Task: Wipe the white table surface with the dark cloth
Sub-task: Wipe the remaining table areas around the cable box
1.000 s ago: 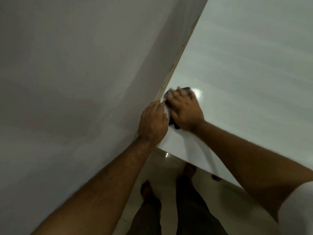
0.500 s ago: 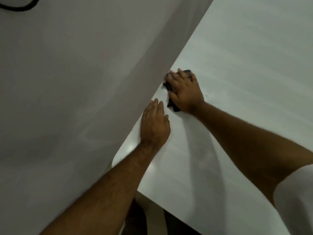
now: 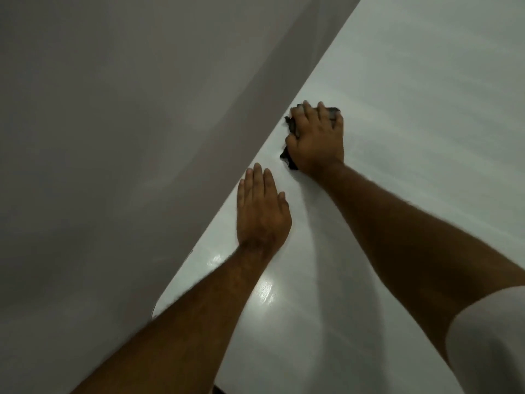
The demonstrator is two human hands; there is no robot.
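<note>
right hand (image 3: 316, 140) pressing flat on dark cloth (image 3: 290, 127), frame centre | left hand (image 3: 262, 211) lying spread on white table (image 3: 412, 115) below it

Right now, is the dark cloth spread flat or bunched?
Bunched: the dark cloth shows crumpled edges poking from under the right hand pressing it.

Crumpled dark cloth (image 3: 290, 129) flat on glossy white table (image 3: 412, 143), near its wall-side edge.
</note>
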